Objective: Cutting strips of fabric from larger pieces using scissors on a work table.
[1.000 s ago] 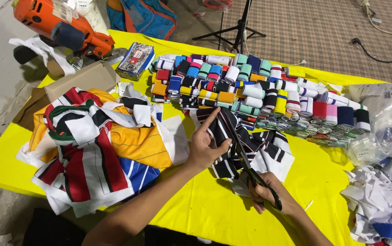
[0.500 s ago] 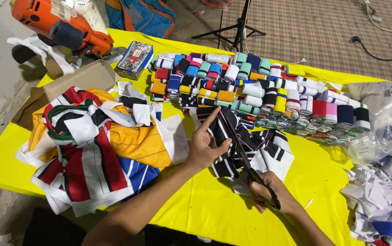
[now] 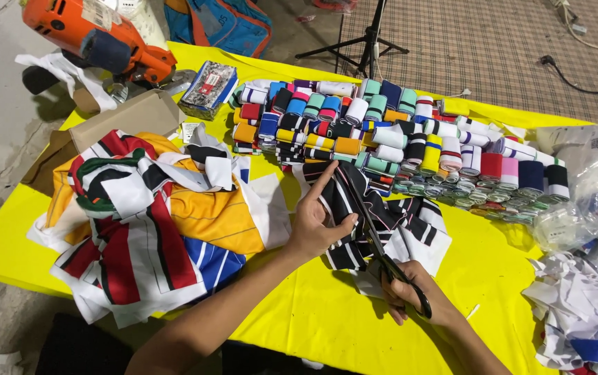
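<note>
A bright yellow sheet covers the table (image 3: 299, 326), which fills most of the view. At its near right edge the right hand (image 3: 410, 295) has its fingers clenched through the handles of black scissors (image 3: 382, 246), whose blades run up and to the left into a black-and-white striped fabric piece (image 3: 354, 208). Just left of the blades, the left hand (image 3: 316, 219) presses on that fabric, thumb and fingers grasping its edge and the index finger stretched along it. The fabric lies near the middle of the table, slightly right.

On the near left sits a heap of cut fabric pieces (image 3: 146, 222) in white, red, black, orange and blue. On the near right lies a pile of white scraps (image 3: 584, 312), and beyond it clear plastic bags (image 3: 591, 187) holding more cloth.

Farther back, rows of rolled striped ribbing (image 3: 396, 139) in many colours stretch from the middle to the right. A flattened cardboard box (image 3: 122, 118) and a small printed packet (image 3: 209, 87) lie at the far left, with an orange electric cutting machine (image 3: 94, 35) beside them at the far left corner.

Past the table, the floor is grey concrete on the left, with a checked mat (image 3: 493, 48) on the right, a black tripod stand (image 3: 372, 42) and a blue bag (image 3: 226, 21).
</note>
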